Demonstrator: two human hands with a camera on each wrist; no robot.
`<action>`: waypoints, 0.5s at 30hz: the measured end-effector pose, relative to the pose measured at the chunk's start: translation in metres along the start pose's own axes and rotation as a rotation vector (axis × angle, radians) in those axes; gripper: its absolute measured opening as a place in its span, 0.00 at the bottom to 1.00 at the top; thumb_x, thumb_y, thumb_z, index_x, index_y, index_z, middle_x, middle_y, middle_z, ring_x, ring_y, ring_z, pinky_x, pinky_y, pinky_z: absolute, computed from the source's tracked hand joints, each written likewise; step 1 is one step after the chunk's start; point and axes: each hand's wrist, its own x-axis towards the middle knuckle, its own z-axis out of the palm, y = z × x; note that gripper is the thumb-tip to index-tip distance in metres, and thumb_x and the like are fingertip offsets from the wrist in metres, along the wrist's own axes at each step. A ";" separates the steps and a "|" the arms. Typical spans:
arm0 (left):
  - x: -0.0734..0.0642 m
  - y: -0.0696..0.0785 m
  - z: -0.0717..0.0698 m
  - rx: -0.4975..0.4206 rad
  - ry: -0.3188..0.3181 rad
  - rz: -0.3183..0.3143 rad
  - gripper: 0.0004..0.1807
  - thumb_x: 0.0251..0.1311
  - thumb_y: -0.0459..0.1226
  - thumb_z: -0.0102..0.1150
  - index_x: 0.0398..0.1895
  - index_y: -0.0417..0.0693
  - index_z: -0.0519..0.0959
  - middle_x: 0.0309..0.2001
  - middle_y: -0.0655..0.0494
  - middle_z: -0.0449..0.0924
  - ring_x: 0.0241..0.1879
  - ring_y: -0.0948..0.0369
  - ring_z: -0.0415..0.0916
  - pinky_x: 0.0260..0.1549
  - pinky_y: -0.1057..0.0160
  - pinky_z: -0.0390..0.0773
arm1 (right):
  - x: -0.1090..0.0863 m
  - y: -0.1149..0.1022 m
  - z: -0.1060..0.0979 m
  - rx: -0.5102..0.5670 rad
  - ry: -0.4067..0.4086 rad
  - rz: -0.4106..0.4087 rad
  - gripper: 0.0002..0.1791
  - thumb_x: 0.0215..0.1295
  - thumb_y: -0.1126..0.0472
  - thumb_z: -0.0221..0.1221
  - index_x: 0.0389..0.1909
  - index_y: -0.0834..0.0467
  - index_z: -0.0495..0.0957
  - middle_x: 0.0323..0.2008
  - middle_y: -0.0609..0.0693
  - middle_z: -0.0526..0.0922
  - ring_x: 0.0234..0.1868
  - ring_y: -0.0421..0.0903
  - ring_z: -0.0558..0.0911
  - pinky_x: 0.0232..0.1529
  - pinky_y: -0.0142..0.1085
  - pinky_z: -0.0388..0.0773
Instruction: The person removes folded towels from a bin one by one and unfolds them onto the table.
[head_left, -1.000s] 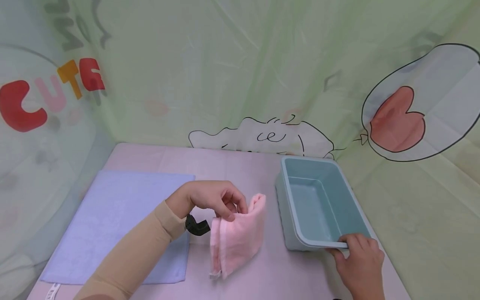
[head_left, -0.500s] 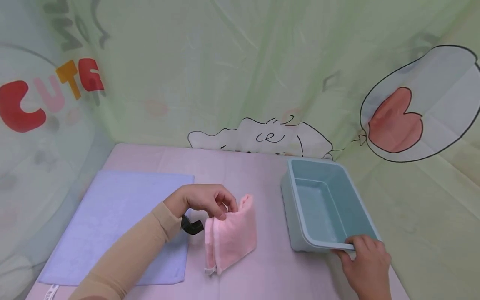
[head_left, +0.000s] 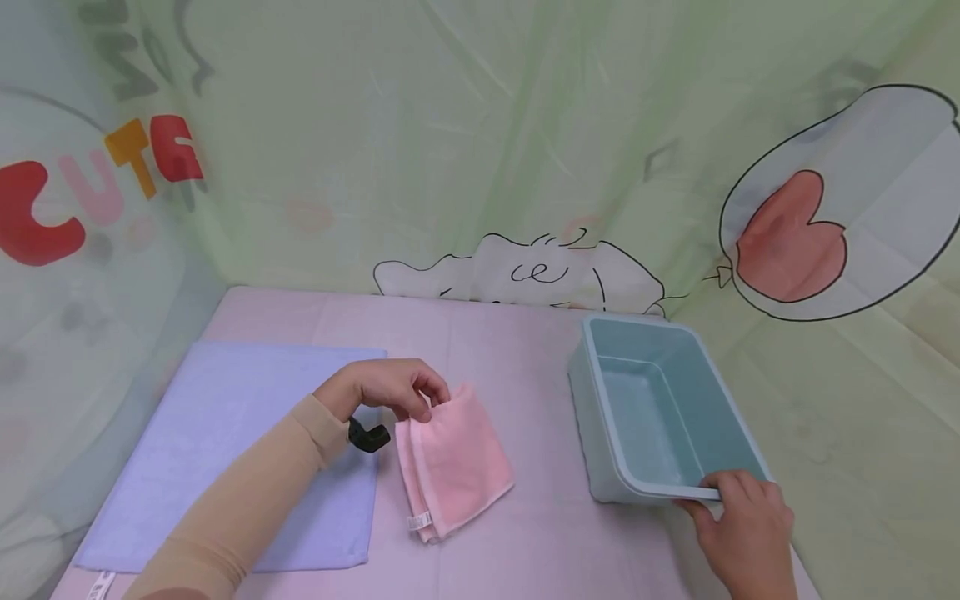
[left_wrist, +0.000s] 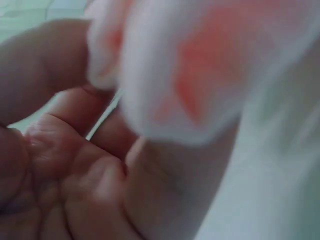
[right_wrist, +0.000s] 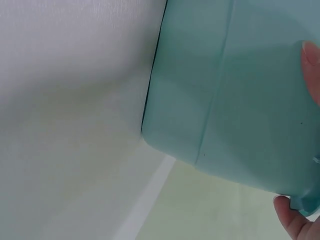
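Note:
My left hand (head_left: pixel 396 389) pinches the top edge of a folded pink towel (head_left: pixel 463 462), whose body hangs down to the lavender tabletop with a white tag at its lower corner. Close up in the left wrist view, the towel (left_wrist: pixel 200 75) is blurred between thumb and fingers. At the right, my right hand (head_left: pixel 748 525) grips the near rim of a blue-green plastic bin (head_left: pixel 592 433), thumb under the lip and fingers over it. No contents show in the bin. The right wrist view has the bin's outer wall (right_wrist: pixel 200 100), with fingertips (right_wrist: pixel 312 62) on it.
A blue-lavender towel (head_left: pixel 247 433) lies spread flat at the left, partly under my left forearm. Its tag (head_left: pixel 101 585) sticks out at the near corner. Printed curtains (head_left: pixel 450 150) enclose the table's back and sides.
The pink towel has moved left with my left hand, and its lower part now spreads toward the right. My right hand and the bin have shifted a little to the right.

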 end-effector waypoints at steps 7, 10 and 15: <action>0.005 -0.006 -0.006 0.171 0.118 -0.085 0.14 0.57 0.23 0.59 0.42 0.44 0.86 0.34 0.59 0.79 0.21 0.65 0.69 0.24 0.68 0.72 | -0.003 0.011 -0.005 0.004 -0.073 0.029 0.44 0.61 0.16 0.53 0.33 0.57 0.78 0.35 0.60 0.81 0.38 0.67 0.72 0.30 0.61 0.63; 0.008 -0.009 -0.006 0.264 0.159 -0.096 0.17 0.56 0.21 0.58 0.41 0.45 0.88 0.33 0.60 0.80 0.22 0.65 0.70 0.24 0.69 0.73 | -0.002 0.017 -0.006 -0.005 -0.067 0.018 0.44 0.61 0.16 0.54 0.32 0.58 0.78 0.34 0.60 0.81 0.37 0.68 0.73 0.27 0.61 0.64; 0.012 -0.013 -0.006 0.389 0.192 -0.102 0.20 0.52 0.19 0.56 0.39 0.46 0.91 0.30 0.60 0.81 0.21 0.66 0.70 0.23 0.70 0.71 | -0.001 0.021 -0.005 -0.005 -0.034 0.008 0.53 0.62 0.12 0.35 0.32 0.60 0.78 0.34 0.62 0.81 0.36 0.69 0.72 0.30 0.62 0.63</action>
